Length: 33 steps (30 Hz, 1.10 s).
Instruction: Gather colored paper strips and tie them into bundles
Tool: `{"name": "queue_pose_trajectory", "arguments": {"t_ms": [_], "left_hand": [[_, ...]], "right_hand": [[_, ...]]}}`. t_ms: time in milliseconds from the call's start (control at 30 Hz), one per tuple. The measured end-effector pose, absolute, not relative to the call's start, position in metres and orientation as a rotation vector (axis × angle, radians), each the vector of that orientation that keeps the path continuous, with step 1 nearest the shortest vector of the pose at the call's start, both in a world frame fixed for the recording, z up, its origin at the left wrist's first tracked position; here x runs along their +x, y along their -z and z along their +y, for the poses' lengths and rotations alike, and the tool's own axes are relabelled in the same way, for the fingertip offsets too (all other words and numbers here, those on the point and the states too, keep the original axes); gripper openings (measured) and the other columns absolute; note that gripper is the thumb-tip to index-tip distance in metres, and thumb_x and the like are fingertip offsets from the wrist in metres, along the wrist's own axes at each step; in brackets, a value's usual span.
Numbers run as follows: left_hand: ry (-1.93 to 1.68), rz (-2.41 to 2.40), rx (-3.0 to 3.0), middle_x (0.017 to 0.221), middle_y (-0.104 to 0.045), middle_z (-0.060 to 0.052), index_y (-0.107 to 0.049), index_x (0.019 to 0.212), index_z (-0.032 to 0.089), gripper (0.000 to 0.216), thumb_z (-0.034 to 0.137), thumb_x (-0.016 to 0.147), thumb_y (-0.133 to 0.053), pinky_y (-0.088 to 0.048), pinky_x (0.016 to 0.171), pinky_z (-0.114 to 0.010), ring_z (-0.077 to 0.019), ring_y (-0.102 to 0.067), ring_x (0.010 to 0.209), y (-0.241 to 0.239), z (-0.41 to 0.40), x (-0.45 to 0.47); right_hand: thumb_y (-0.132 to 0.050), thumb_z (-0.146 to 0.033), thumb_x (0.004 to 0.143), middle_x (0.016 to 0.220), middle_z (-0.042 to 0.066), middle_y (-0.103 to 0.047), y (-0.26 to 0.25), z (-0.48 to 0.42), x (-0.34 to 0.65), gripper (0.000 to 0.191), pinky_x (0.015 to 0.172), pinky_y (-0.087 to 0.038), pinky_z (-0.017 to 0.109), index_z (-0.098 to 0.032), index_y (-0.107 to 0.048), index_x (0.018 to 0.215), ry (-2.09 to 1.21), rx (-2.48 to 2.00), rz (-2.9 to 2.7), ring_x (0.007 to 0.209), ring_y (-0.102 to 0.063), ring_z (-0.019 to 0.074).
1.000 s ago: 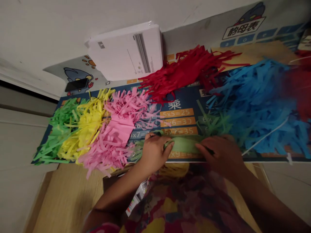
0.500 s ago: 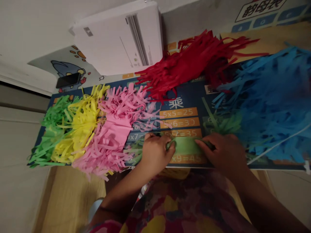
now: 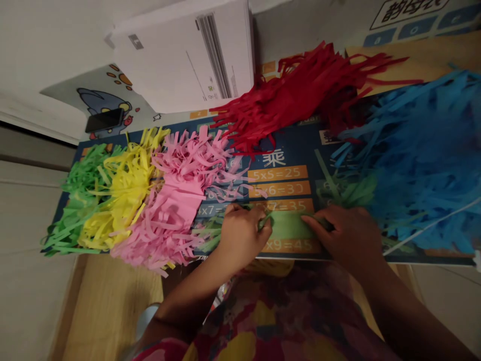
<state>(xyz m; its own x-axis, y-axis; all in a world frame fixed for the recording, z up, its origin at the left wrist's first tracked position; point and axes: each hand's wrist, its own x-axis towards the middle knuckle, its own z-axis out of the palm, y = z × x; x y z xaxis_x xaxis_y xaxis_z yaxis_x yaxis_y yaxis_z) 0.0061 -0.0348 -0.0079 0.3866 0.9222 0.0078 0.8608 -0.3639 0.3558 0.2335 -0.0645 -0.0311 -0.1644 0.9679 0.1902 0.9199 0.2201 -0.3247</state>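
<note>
A piece of green fringed paper lies on a dark blue multiplication chart near its front edge. My left hand pinches its left end, fingers curled closed. My right hand is closed on its right end. Loose green strips fan out just beyond my right hand.
Fringed paper bundles cover the chart: green, yellow and pink at left, red at the back, blue at right. A white device and a black phone sit behind. A wooden surface is below.
The view has shifted closer and slightly downward. Both hands stay on the green paper, with only small finger movements along it.
</note>
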Motion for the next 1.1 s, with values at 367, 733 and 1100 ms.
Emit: {"name": "queue_pose_trajectory", "arguments": {"t_ms": [367,733,1100], "left_hand": [[-0.398,1.229,2.858,0.105,-0.072,-0.008,-0.065,0.107,0.019,0.014,0.022,0.095,-0.059,-0.039,0.092,-0.041,-0.0248,-0.061,0.102,-0.001,-0.035,0.004],[-0.134,0.746,3.142,0.104,-0.075,-0.001,-0.067,0.100,0.021,0.013,0.022,0.100,-0.054,-0.029,0.110,-0.052,-0.0198,-0.065,0.095,-0.006,-0.044,-0.005],[-0.124,0.832,3.004,0.112,-0.073,-0.005,-0.068,0.113,0.021,0.022,0.022,0.095,-0.056,-0.032,0.105,-0.050,-0.0228,-0.065,0.104,-0.005,-0.046,-0.012]], "right_hand": [[-0.053,-0.057,0.095,0.077,0.008,-0.070,0.033,-0.066,0.236,0.043,0.070,-0.034,0.037,-0.018,-0.070,0.090,-0.117,-1.962,-2.029,0.072,-0.063,0.0252],[-0.044,-0.065,0.094,0.147,0.027,-0.049,0.021,-0.107,0.197,0.079,0.116,-0.026,0.053,-0.001,-0.050,0.140,0.006,-1.386,-2.451,0.139,-0.042,0.0361],[-0.052,-0.023,0.099,0.120,0.011,-0.072,0.013,-0.112,0.255,0.024,0.102,-0.034,0.046,-0.016,-0.068,0.116,0.224,-1.298,-2.469,0.114,-0.062,0.0259]]}}
